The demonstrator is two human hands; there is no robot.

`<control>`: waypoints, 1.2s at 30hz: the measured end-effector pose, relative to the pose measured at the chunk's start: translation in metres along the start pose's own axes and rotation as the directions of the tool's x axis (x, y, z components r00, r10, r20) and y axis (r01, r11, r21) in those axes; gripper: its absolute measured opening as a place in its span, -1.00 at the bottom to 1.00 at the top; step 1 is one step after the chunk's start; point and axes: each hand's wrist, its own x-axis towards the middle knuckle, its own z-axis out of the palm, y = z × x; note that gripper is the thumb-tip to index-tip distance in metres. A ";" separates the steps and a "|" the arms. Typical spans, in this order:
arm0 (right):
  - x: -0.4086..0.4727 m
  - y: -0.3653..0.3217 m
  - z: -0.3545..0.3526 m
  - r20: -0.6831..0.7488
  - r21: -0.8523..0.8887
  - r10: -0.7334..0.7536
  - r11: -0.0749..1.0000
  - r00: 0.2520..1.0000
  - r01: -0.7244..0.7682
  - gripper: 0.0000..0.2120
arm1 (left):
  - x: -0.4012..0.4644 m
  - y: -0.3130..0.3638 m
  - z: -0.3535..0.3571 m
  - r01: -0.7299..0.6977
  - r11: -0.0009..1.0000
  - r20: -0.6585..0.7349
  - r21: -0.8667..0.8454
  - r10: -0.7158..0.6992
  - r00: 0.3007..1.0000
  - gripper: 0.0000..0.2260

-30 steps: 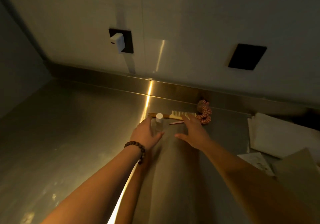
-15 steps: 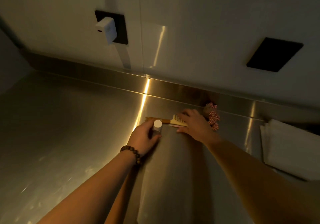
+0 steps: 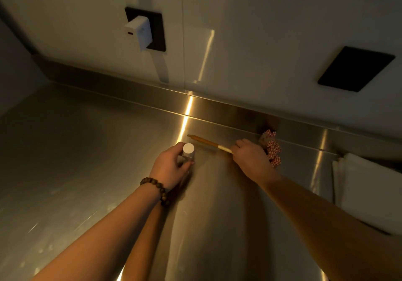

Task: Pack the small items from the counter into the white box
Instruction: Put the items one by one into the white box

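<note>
Your left hand [image 3: 171,167] is closed round the capped bottle [image 3: 188,153], upright for lifting. Your right hand [image 3: 250,158] covers the comb [image 3: 206,142] on the bench [image 3: 87,150], probably pinching it; white box [image 3: 369,193] lies right.

no text, label, brand or number can be read anywhere here. the white adapter [image 3: 139,31] plugged into the black wall plate [image 3: 152,30] has only a small dark slot on its face, no lettering. the small bottle [image 3: 188,153] shows a plain white cap. the second black plate [image 3: 355,68] is blank, and the dim light hides finer marks.
</note>
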 end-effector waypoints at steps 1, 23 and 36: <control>0.000 -0.001 -0.001 0.001 0.040 0.036 0.999 0.999 -0.037 -0.80 | -0.001 0.001 -0.002 -0.003 1.000 -0.002 0.002 0.003 1.000 -0.73; -0.025 -0.027 -0.031 0.283 0.637 0.481 0.552 0.830 -0.538 -0.71 | -0.031 0.014 -0.018 -0.075 0.997 -0.032 0.003 0.075 0.997 -0.76; -0.024 -0.033 -0.038 0.461 0.794 0.513 0.127 0.724 -0.595 -0.88 | -0.027 0.018 -0.021 -0.052 0.999 -0.032 0.015 0.052 0.998 -0.70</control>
